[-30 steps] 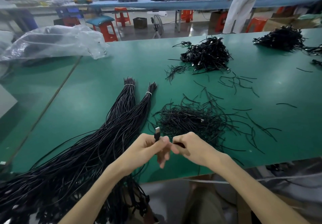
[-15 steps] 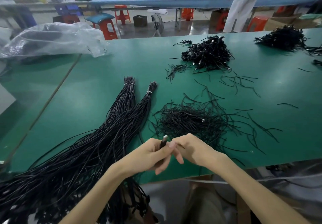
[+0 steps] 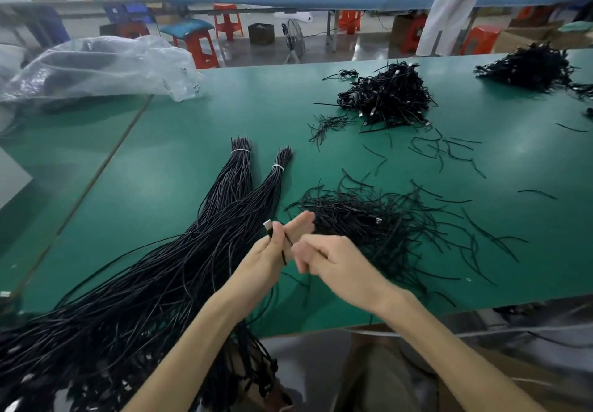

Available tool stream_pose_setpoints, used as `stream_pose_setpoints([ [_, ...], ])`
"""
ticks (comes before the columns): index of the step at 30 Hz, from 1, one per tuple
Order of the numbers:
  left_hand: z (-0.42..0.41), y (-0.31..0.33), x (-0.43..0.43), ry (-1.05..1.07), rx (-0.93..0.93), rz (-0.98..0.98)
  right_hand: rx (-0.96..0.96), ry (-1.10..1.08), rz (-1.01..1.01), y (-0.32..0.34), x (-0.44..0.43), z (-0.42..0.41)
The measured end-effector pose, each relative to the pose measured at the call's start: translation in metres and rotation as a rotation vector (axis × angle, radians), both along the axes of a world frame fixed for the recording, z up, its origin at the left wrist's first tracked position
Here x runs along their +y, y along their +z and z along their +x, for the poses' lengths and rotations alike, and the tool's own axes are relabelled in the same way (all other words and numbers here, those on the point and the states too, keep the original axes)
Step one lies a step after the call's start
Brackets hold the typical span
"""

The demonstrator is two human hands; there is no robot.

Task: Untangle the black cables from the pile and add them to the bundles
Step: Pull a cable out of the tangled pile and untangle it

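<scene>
My left hand holds a black cable by its metal USB plug, plug end up, above the near edge of the green table. My right hand sits right beside it, fingers curled, pinching a thin black strand that runs between the two hands. Behind the hands lies a loose pile of black cable ties and a cable. Two long bundles of black cables, each tied near the tip with a white band, stretch from mid-table down over the near left edge.
A bigger tangled cable pile lies farther back, another at the far right. Loose ties are scattered at right. A crumpled clear plastic bag sits at the far left. Stools, a fan and a standing person are beyond the table.
Both hands have lifted slightly and moved farther over the table. The left hand's plug has tilted leftward, and the right hand has pulled the strand a little away from it.
</scene>
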State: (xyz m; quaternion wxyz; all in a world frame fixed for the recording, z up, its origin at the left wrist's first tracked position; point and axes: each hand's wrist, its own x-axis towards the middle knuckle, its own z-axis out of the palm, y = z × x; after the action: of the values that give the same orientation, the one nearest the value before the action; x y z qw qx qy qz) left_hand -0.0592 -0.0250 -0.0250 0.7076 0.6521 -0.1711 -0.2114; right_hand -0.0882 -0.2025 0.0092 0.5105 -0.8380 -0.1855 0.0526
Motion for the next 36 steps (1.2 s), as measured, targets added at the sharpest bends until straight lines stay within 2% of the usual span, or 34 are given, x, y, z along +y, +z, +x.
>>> stream_pose_setpoints([
  [2, -0.001, 0.005, -0.005, -0.017, 0.128, -0.197, 0.013, 0.015, 0.032, -0.013, 0.011, -0.003],
  [6, 0.001, 0.021, -0.001, 0.166, 0.223, -0.506, 0.005, -0.033, -0.024, -0.037, 0.008, 0.005],
  [9, 0.001, 0.028, 0.013, 0.119, 0.232, -0.586, 0.056, -0.034, -0.123, -0.047, -0.006, 0.012],
  [11, -0.002, 0.029, 0.022, 0.037, 0.114, -0.371, 0.055, -0.016, -0.222, -0.047, -0.018, 0.020],
  [13, -0.005, 0.023, 0.023, -0.064, -0.109, 0.103, -0.025, -0.024, -0.421, -0.036, -0.028, 0.029],
  [15, -0.005, 0.011, 0.017, -0.200, -0.274, 0.588, -0.186, -0.099, -0.596, -0.024, -0.033, 0.039],
  [16, -0.004, 0.005, 0.013, -0.196, -0.322, 0.742, -0.243, -0.137, -0.595, -0.017, -0.032, 0.042],
  [17, -0.003, -0.001, 0.010, -0.133, -0.336, 0.783, -0.269, -0.151, -0.555, -0.011, -0.029, 0.043],
  [18, -0.002, -0.004, 0.008, -0.041, -0.308, 0.697, -0.274, -0.142, -0.507, -0.005, -0.025, 0.041],
  [21, 0.005, -0.006, 0.006, 0.136, -0.196, 0.242, -0.274, -0.076, -0.361, 0.001, -0.006, 0.029],
  [25, 0.003, 0.000, -0.008, 0.145, 0.101, -0.255, -0.162, -0.041, -0.194, -0.017, 0.009, 0.012],
  [28, 0.001, 0.009, -0.010, 0.208, 0.292, -0.523, -0.068, -0.003, -0.170, -0.028, 0.006, 0.007],
  [32, -0.003, 0.009, -0.008, 0.265, 0.275, -0.529, -0.123, 0.027, -0.399, -0.027, 0.003, 0.010],
  [36, -0.006, 0.012, -0.005, 0.309, 0.277, -0.587, -0.088, 0.015, -0.385, -0.026, -0.002, 0.019],
])
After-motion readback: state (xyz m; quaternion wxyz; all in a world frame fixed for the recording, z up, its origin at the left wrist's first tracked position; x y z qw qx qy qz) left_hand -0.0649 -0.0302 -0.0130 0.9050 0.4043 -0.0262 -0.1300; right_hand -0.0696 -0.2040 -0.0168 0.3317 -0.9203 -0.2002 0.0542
